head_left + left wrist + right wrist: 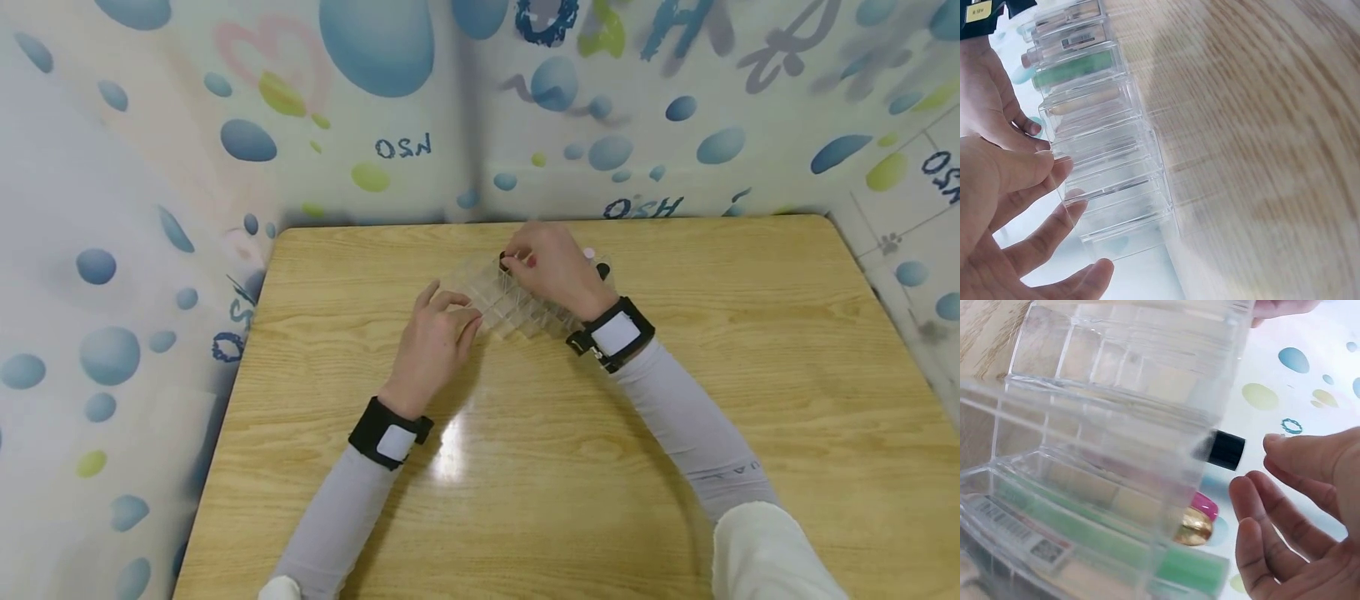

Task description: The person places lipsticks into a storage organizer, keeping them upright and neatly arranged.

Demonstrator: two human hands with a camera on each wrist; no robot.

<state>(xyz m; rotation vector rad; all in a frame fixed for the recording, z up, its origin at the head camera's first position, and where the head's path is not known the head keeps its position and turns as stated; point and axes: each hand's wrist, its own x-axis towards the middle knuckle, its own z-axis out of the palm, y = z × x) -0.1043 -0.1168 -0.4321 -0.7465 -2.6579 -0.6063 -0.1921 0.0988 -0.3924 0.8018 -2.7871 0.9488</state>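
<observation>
A clear plastic organizer [491, 293] with several compartments stands near the table's back edge. My left hand [435, 337] pinches the rim at its left end between thumb and forefinger, the other fingers spread along the side. Above the organizer is my right hand [551, 268], fingers loosely bent. In the right wrist view, a small gap lies between those fingertips and a black-capped item [1227, 450] that sticks out of a compartment. A green tube [1194, 572], a gold cap [1194, 526] and a magenta cap [1205, 505] project from compartments beside it.
The wooden table [525, 500] reaches back to a wall covering [480, 125] with blue and green spots. A second black cap [603, 271] and a pale pink cap [588, 253] show at the organizer's right end, partly behind the right hand.
</observation>
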